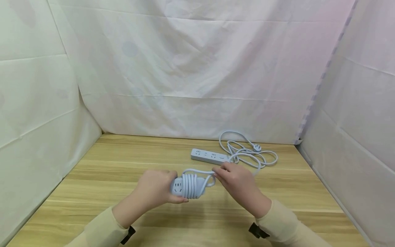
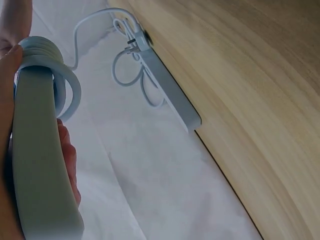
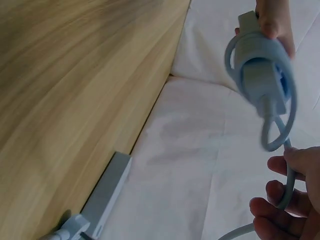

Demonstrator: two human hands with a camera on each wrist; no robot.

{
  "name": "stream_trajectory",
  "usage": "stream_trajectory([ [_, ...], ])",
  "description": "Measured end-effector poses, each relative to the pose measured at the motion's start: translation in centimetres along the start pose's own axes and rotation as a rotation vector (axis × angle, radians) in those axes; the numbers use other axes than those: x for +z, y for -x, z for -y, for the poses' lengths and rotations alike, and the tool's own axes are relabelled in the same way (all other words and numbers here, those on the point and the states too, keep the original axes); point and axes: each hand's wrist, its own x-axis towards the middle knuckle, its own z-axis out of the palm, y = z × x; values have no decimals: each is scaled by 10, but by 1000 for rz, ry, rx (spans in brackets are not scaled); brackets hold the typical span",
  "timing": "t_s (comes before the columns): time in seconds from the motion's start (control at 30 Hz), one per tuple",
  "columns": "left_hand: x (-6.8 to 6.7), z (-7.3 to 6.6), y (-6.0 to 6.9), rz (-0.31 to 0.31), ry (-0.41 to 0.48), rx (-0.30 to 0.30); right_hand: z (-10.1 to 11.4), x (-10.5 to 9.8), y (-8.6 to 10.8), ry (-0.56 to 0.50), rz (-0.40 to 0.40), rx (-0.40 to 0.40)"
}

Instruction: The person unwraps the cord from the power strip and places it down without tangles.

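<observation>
Holding up a power strip over the wooden surface, the person's left hand is curled round its left end, a socket showing beside the fingers. Next along, several turns of pale cord lie snugly side by side round the strip, so I'd call a fair part of the winding done. At the strip's right end the cord bends into a looser loop, not yet drawn tight.

Behind the bundle, a second power strip lies on the surface with no cord wrapped round the part I can see. A stretch of cord crosses from the wound turns to the right hand, where thumb and fingers pinch it just beside the strip.

Farthest right, loose loops of cord spread near the white cloth, a plug among them. Which strip that plug belongs to I can't tell, as the right hand partly hides the cord's path. What remains, in my judgement, is the free length beyond the right hand; the second strip's cord looks unwound too.
</observation>
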Motion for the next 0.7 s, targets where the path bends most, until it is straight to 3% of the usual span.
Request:
stream_trajectory([
  [0.13,-2,0,6,-68,27,31,-4,0,8,-4,-23,6],
  [0.27,-5,3,10,-98,74,27,-7,0,15,10,-41,4],
  [0.4,-8,6,11,-96,126,-31,-9,-2,21,2,-39,-7],
  [0.7,-7,14,12,-32,148,-193,-3,-11,29,-48,-6,-45],
])
